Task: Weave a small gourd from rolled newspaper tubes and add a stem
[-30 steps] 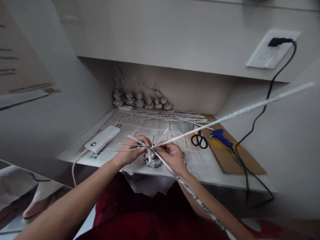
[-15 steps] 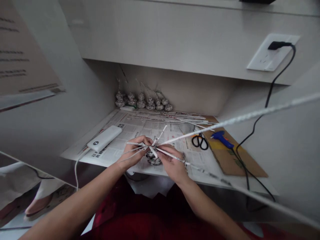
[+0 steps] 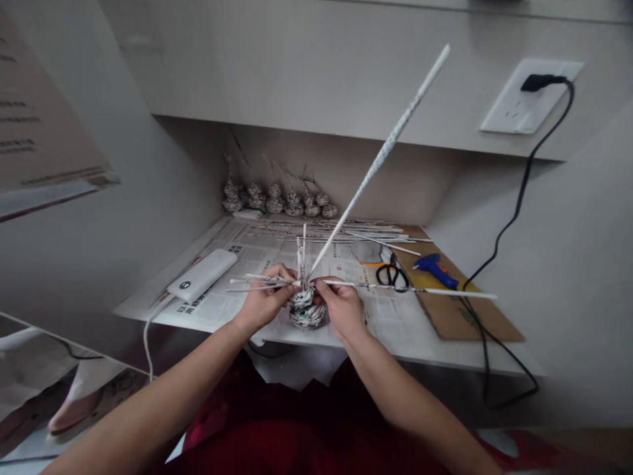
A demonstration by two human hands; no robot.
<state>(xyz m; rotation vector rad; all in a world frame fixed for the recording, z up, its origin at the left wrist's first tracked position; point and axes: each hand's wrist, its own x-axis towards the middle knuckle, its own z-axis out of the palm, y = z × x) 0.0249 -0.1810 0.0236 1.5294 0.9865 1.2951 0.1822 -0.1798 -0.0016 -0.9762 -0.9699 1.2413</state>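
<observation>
Newspaper (image 3: 267, 254) is spread over the shelf (image 3: 514, 359); near its front edge a woven paper piece (image 3: 306, 316) is steadied, short strips (image 3: 242, 282) being pinched by the left hand (image 3: 267, 297), a level strand (image 3: 465, 293) by the right hand (image 3: 343, 307). This strand and a steep strand (image 3: 376, 165) are swung higher than a moment ago, the piece apparently being turned. Scissors (image 3: 392, 266) are crossed by the level strand, a possible snag; a glue gun (image 3: 435, 269) lies beyond.
</observation>
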